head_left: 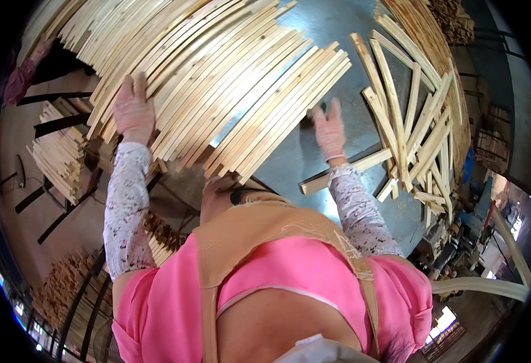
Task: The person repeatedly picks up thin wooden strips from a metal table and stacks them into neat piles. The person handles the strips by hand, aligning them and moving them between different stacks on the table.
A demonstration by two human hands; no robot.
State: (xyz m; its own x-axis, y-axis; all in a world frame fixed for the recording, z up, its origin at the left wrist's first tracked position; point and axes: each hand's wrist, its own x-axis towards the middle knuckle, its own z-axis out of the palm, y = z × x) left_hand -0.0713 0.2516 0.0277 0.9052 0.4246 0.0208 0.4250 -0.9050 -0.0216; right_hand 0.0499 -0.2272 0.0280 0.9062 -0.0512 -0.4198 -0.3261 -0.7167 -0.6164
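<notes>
My left hand [135, 114] lies over the left part of a wide row of pale wooden strips [217, 91], its fingers stretched out along them. The strips run side by side at a slant across the metal table [265, 160], some with their near ends over its edge. My right hand [329, 129], slightly blurred, is above the table just right of the row, with its fingers apart and no strip in them. A small dark patch beside its thumb is too unclear to name. Near my right wrist lies a single wooden strip [345, 172].
A loose, crisscrossed heap of wooden strips [420, 133] covers the table's right side, beside a wooden board edge [456, 103]. Bundled strips [57, 148] stand at the left on a dark rack. Another person's sleeve [19, 81] shows at the far left. A pale hose [480, 287] curves at the lower right.
</notes>
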